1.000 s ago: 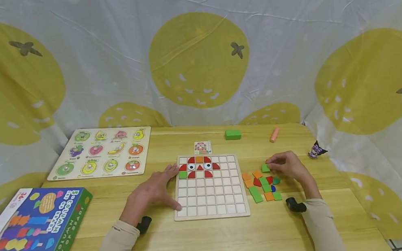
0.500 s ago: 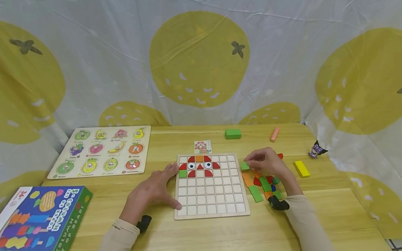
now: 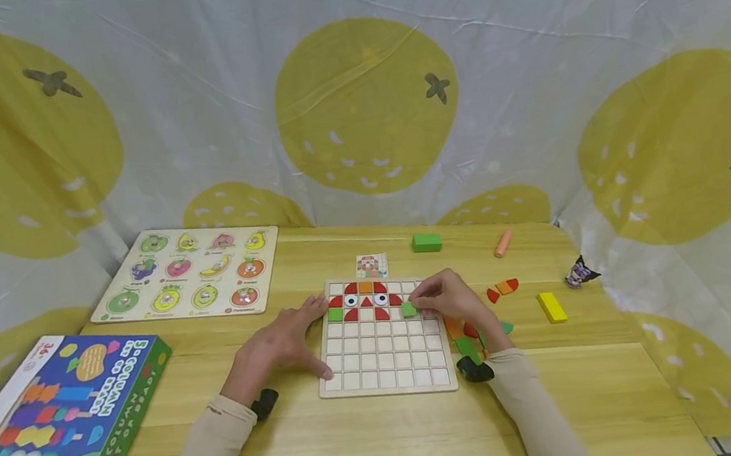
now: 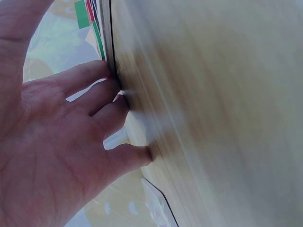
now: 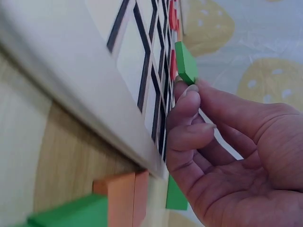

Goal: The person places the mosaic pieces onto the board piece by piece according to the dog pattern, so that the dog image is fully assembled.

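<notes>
A square wooden grid board (image 3: 384, 352) lies mid-table, its upper rows bearing red pieces, an orange square, two eye tiles and a green square (image 3: 335, 314) at the left. My left hand (image 3: 280, 345) rests along the board's left edge, fingers spread, thumb near the lower corner. Between right thumb and fingertips I pinch a green square tile (image 5: 185, 62), held over the board's right part, just right of the red pieces. The right hand (image 3: 451, 299) partly covers the board's upper right cells and the loose pieces beyond. A small pattern card (image 3: 372, 265) lies behind the board.
Loose green tiles (image 3: 468, 349), orange and red pieces lie right of the board, partly under my right forearm. Farther right are a yellow block (image 3: 552, 307) and a small figurine (image 3: 580, 272). A green block (image 3: 426, 243), fruit puzzle (image 3: 191, 276) and toy box (image 3: 59, 431) surround the board.
My right hand has carried the green tile leftward from the loose pieces to over the board. The yellow block and some red and orange pieces are uncovered. The left hand stays put.
</notes>
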A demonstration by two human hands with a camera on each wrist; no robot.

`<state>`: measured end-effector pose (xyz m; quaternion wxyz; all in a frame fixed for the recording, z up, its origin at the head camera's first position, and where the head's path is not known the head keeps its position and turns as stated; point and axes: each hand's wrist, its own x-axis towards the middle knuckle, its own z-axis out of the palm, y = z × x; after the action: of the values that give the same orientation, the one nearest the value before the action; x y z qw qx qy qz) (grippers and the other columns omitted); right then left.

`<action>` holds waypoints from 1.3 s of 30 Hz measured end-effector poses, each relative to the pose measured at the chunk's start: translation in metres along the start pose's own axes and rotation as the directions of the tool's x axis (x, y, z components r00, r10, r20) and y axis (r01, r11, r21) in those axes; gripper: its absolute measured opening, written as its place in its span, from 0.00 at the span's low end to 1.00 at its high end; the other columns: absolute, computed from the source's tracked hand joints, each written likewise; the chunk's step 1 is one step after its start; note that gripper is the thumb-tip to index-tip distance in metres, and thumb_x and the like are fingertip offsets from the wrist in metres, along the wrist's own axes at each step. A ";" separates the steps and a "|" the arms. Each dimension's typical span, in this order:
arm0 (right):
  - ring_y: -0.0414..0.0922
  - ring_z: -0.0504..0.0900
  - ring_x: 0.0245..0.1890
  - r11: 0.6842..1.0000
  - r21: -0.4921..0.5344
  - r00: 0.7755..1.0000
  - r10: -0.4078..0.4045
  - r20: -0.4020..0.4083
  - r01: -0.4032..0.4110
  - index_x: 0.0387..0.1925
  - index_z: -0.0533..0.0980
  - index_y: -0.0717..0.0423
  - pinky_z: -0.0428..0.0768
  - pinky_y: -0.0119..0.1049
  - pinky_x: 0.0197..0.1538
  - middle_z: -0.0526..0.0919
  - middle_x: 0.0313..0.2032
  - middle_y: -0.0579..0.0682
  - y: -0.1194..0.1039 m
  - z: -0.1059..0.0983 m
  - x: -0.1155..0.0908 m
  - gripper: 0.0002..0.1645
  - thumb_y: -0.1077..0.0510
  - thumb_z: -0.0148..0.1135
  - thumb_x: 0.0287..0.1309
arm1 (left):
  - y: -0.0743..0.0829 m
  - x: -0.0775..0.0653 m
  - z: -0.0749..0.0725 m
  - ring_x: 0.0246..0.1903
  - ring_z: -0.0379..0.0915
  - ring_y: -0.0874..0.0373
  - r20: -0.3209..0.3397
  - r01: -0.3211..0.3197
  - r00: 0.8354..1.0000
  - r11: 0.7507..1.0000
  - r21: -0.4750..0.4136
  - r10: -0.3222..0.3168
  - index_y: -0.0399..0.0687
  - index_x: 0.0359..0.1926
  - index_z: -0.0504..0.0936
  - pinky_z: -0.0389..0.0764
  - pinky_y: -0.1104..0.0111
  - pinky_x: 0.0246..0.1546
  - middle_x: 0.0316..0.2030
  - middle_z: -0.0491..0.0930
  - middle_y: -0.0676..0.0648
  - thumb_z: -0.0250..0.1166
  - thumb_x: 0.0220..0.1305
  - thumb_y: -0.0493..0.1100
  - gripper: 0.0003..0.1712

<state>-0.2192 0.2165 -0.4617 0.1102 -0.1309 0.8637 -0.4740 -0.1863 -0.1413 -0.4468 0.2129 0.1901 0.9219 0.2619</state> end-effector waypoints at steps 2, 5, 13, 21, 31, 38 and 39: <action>0.44 0.85 0.29 1.000 -0.007 1.000 0.004 0.002 -0.004 0.40 0.91 0.64 0.85 0.32 0.35 0.92 0.35 0.55 -0.002 0.005 0.003 0.04 0.66 0.73 0.68 | 0.000 0.001 0.000 0.81 0.46 0.24 0.004 0.001 1.000 1.000 0.001 -0.001 0.52 0.86 0.59 0.60 0.31 0.75 0.87 0.48 0.43 0.90 0.43 0.62 0.74; 0.43 0.85 0.28 1.000 -0.016 1.000 0.021 -0.003 -0.021 0.39 0.91 0.63 0.86 0.34 0.34 0.92 0.33 0.53 -0.004 0.011 0.007 0.04 0.66 0.73 0.68 | 0.000 0.001 0.000 0.81 0.46 0.23 0.007 0.001 1.000 1.000 0.001 -0.001 0.51 0.86 0.59 0.60 0.30 0.74 0.87 0.48 0.43 0.90 0.43 0.62 0.74; 0.41 0.84 0.26 0.996 -0.080 0.999 0.041 -0.035 -0.043 0.36 0.92 0.62 0.84 0.32 0.32 0.92 0.33 0.51 -0.012 0.021 0.010 0.02 0.65 0.77 0.64 | -0.001 0.002 0.001 0.81 0.46 0.23 0.004 0.011 1.000 1.000 -0.002 -0.011 0.53 0.86 0.59 0.60 0.30 0.74 0.87 0.48 0.43 0.90 0.42 0.62 0.74; 0.39 0.84 0.32 0.991 -0.123 0.996 0.046 -0.074 -0.055 0.35 0.92 0.62 0.82 0.32 0.36 0.92 0.33 0.49 -0.013 0.027 0.012 0.02 0.66 0.80 0.60 | 0.000 0.002 0.000 0.80 0.46 0.23 0.008 0.009 1.000 1.000 0.006 -0.009 0.51 0.86 0.60 0.60 0.30 0.74 0.87 0.49 0.42 0.90 0.43 0.62 0.74; 0.41 0.82 0.30 0.993 -0.121 0.997 -0.008 -0.074 -0.001 0.38 0.92 0.60 0.81 0.32 0.35 0.91 0.33 0.48 -0.013 0.017 0.007 0.03 0.64 0.77 0.63 | 0.000 0.001 0.000 0.81 0.46 0.23 0.011 0.018 1.000 1.000 0.003 -0.018 0.54 0.86 0.59 0.62 0.29 0.73 0.87 0.49 0.42 0.89 0.42 0.63 0.74; 0.45 0.84 0.32 0.973 -0.203 0.984 -0.134 -0.117 0.109 0.45 0.90 0.64 0.83 0.33 0.37 0.91 0.35 0.53 0.008 -0.047 -0.021 0.09 0.62 0.74 0.67 | 0.000 -0.001 0.000 0.81 0.46 0.24 0.009 0.009 1.000 1.000 -0.020 -0.009 0.53 0.86 0.59 0.62 0.30 0.73 0.86 0.49 0.41 0.90 0.42 0.62 0.74; 0.46 0.85 0.32 0.967 -0.232 0.981 -0.141 -0.136 0.107 0.46 0.89 0.65 0.84 0.33 0.37 0.91 0.35 0.54 0.014 -0.057 -0.026 0.10 0.63 0.74 0.67 | 0.001 -0.001 -0.001 0.81 0.47 0.24 0.009 0.009 1.000 1.000 -0.019 -0.008 0.53 0.86 0.59 0.62 0.30 0.73 0.86 0.49 0.41 0.89 0.42 0.62 0.74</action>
<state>-0.2139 0.2775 -0.4413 -0.0013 -0.1599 0.9075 -0.3883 -0.1855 -0.1415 -0.4457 0.2199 0.1854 0.9192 0.2689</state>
